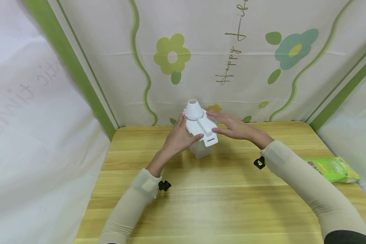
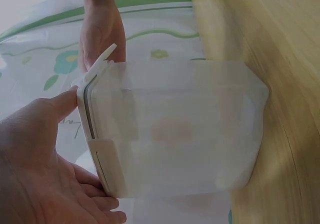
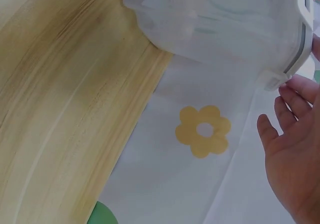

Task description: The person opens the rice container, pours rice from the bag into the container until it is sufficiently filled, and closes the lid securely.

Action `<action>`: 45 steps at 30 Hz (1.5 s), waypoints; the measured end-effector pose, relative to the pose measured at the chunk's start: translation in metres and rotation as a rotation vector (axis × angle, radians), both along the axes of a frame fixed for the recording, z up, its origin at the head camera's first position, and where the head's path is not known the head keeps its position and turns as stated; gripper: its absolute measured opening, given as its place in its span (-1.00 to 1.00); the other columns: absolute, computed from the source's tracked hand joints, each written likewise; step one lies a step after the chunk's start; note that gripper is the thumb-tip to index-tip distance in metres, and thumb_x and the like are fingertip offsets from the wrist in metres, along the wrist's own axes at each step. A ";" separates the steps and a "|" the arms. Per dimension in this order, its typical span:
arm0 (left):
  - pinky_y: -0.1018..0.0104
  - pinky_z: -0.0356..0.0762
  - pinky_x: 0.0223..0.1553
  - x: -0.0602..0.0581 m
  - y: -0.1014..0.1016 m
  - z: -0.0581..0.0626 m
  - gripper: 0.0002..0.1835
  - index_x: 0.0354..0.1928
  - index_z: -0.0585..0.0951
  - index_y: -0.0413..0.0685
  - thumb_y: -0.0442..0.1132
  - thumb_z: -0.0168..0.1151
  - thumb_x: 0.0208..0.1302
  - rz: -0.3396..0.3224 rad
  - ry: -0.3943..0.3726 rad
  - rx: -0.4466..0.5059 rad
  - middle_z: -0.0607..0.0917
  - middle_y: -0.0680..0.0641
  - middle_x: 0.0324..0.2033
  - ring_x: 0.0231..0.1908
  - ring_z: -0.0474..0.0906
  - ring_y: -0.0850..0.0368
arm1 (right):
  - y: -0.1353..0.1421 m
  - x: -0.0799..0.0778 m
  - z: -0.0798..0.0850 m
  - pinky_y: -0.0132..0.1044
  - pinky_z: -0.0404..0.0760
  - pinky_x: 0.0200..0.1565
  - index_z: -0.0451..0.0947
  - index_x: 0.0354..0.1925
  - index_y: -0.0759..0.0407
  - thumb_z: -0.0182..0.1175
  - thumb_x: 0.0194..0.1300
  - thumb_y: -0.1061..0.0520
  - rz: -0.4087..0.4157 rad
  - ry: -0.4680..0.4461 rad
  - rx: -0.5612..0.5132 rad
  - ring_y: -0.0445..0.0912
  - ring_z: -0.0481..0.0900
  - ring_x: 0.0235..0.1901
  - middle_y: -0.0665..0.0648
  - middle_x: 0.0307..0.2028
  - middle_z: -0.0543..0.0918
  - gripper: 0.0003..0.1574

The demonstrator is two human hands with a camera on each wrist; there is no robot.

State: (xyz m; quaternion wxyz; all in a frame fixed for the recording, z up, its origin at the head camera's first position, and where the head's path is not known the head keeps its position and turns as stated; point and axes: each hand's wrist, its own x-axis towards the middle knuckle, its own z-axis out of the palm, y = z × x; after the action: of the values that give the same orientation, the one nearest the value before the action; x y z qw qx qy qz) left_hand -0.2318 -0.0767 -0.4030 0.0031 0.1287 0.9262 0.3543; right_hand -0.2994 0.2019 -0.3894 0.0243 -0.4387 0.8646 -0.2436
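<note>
A person's two hands frame a translucent container standing upright near the far edge of a wood-grain counter, its white lid topped by a cone-shaped piece. The left hand spans the lid's left side, thumb set apart from the fingers, which touch its rim. The right hand reaches in from the opposite side, its fingers extended rather than clenched, fingertips against the lid's edge. A green packet lies well apart, beyond the right sleeve, and a flower-print curtain hangs behind the counter.
</note>
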 end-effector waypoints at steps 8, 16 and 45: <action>-0.25 0.11 0.56 -0.003 -0.001 0.001 0.31 0.71 -0.21 -0.16 0.48 0.26 0.32 -0.034 -0.017 -0.009 -0.30 -0.14 0.70 0.66 -0.17 -0.21 | 0.000 0.005 -0.001 0.25 0.20 0.54 0.21 0.63 0.15 0.19 0.60 -0.12 -0.034 -0.009 -0.007 0.14 0.15 0.61 0.09 0.65 0.17 -0.16; -0.15 0.08 0.58 -0.015 -0.014 0.000 0.29 0.72 -0.23 -0.07 0.42 0.31 0.32 -0.137 -0.039 0.030 -0.33 -0.08 0.70 0.65 -0.11 -0.21 | -0.006 0.013 -0.005 0.24 0.23 0.53 0.24 0.59 0.28 0.22 0.58 -0.13 -0.089 0.089 0.025 0.24 0.21 0.58 0.21 0.61 0.23 -0.13; -0.06 -0.05 0.64 -0.042 -0.042 0.002 0.15 0.72 -0.14 -0.05 0.24 0.33 0.40 -0.361 -0.062 0.045 -0.28 0.00 0.71 0.67 -0.20 -0.05 | -0.036 0.045 -0.006 0.19 0.42 0.44 0.47 0.40 0.48 0.28 0.51 -0.19 -0.247 0.311 0.035 0.32 0.45 0.41 0.44 0.40 0.50 -0.14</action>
State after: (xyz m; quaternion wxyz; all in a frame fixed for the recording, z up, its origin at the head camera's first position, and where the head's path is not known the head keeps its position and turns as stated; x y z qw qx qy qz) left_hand -0.2738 -0.1189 -0.4012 0.0924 0.2818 0.8795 0.3722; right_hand -0.2547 0.1664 -0.3957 -0.1319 -0.3612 0.9093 -0.1591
